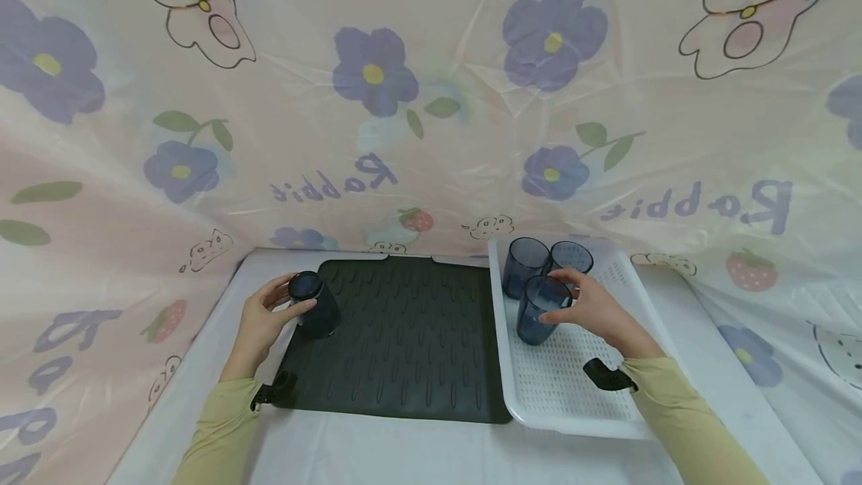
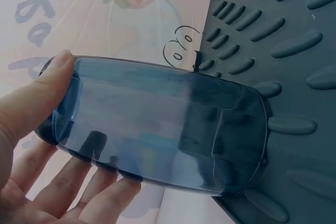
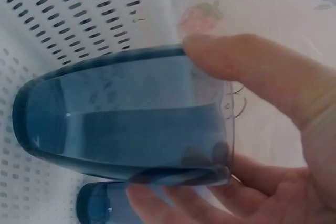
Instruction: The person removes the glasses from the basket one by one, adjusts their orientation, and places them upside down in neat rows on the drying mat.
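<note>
On the left part of the dark ribbed drying mat [image 1: 404, 350], my left hand [image 1: 259, 324] grips a blue glass [image 1: 319, 313] between thumb and fingers. That glass stands upside down: its thick base is by my fingers and its rim [image 2: 265, 129] meets the mat. Inside the white perforated tray [image 1: 509, 388], my right hand [image 1: 602, 313] holds another blue glass [image 1: 535, 326] near its rim. This one is upright, its thick base [image 3: 39, 114] over the tray's floor; contact cannot be made out. Behind it are two more blue glasses, one at left [image 1: 521, 264] and one at right [image 1: 572, 251].
The tray stands directly right of the mat on a white-covered table [image 1: 350, 447]. A patterned plastic sheet [image 1: 458, 156] rises behind and along both sides. Black straps show at the left wrist [image 1: 272, 391] and right wrist [image 1: 606, 375].
</note>
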Available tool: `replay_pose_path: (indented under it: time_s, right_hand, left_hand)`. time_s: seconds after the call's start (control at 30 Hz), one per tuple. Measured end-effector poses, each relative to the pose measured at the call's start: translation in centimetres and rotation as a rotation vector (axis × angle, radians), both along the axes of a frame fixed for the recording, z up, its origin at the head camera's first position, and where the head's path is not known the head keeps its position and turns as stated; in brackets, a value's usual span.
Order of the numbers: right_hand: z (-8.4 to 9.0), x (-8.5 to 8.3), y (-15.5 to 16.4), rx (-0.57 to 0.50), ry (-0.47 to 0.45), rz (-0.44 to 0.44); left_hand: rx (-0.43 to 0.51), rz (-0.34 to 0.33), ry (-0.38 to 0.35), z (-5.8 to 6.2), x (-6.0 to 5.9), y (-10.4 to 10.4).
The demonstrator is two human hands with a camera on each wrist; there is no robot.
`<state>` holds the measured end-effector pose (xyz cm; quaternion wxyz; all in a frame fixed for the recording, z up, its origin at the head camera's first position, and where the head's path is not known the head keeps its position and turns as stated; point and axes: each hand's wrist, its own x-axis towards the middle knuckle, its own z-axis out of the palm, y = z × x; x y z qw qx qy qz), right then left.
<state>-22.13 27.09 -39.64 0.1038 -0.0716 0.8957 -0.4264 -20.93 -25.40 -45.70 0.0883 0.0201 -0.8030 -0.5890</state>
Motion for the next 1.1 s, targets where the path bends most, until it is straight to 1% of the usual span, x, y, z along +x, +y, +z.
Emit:
replay_pose_path:
  time_s: [0.1,0.23,0.3,0.47,0.53,0.6,0.77,0.83,1.1]
  right_hand:
    - [0.7,0.5,-0.3,0.004,0.006,0.0]
    - [1.9,1.3,-0.4,0.007,0.027,-0.004]
    - [2.4,1.6,-0.4,0.008,0.041,-0.009]
    - [3.2,2.1,-0.3,-0.016,0.055,-0.013]
    - [3.3,2.2,-0.2,-0.029,0.054,-0.013]
    - [3.5,2.3,-0.2,-0.04,0.049,-0.017]
    - [4.1,2.4,-0.3,-0.047,0.058,-0.031]
    - [4.4,2.6,-0.3,-0.058,0.064,-0.038]
    - [5.4,2.8,-0.6,-0.122,0.084,-0.034]
  left_hand:
    - [0.001,0.002,0.007,-0.3,-0.1,-0.1]
    - [-0.002,0.004,0.009,-0.1,0.0,0.0]
    - [-0.003,0.004,0.007,0.3,0.2,0.2]
    - [-0.008,0.002,0.009,2.1,1.1,1.2]
    - [-0.006,0.002,0.011,2.3,1.2,1.3]
    - [-0.007,0.004,0.007,2.0,1.1,1.2]
    - [-0.017,0.017,-0.008,0.4,0.4,0.3]
    - [-0.02,0.02,-0.007,0.0,0.3,0.1]
    - [0.003,0.019,0.0,-0.4,0.3,0.2]
